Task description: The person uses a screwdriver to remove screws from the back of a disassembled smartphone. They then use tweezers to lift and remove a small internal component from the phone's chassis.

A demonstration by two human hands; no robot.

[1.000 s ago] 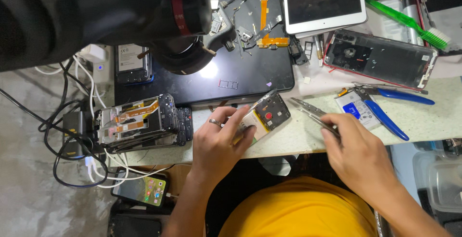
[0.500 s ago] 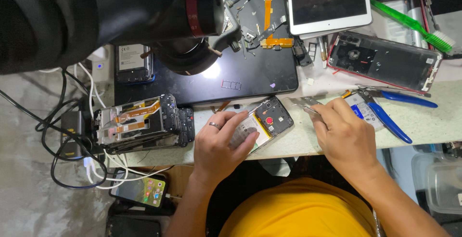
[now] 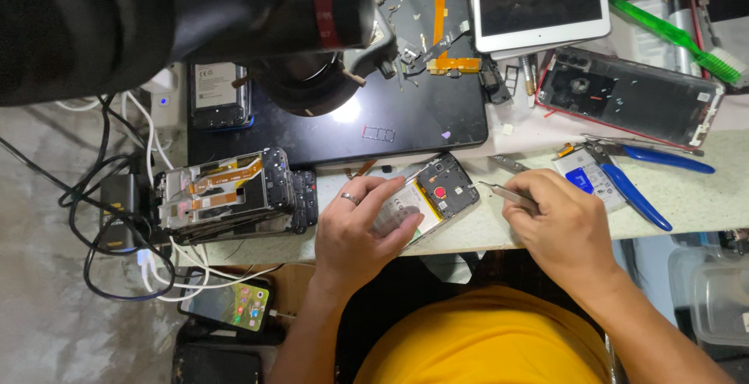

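Observation:
An opened phone [image 3: 437, 193] with its back off lies tilted at the near edge of the pale bench [image 3: 686, 193]. A white battery and a dark board with a red dot show inside it. My left hand [image 3: 360, 232], a ring on one finger, presses down on the phone's lower half. My right hand [image 3: 558, 224] pinches metal tweezers [image 3: 499, 191], whose tip touches the phone's right edge.
A stack of bare phone frames [image 3: 230, 197] sits left of my left hand. Behind lie a black mat [image 3: 390, 111] with an orange flex cable [image 3: 445, 49], a white tablet [image 3: 542, 2], a red-rimmed phone shell [image 3: 628, 95], blue-handled pliers [image 3: 647, 185] and a green toothbrush [image 3: 675, 37]. A microscope body [image 3: 195, 17] hangs overhead.
My right hand has swung left with the tweezers, from near the blue pliers to the phone's right edge. My left hand stays on the phone, which has turned slightly.

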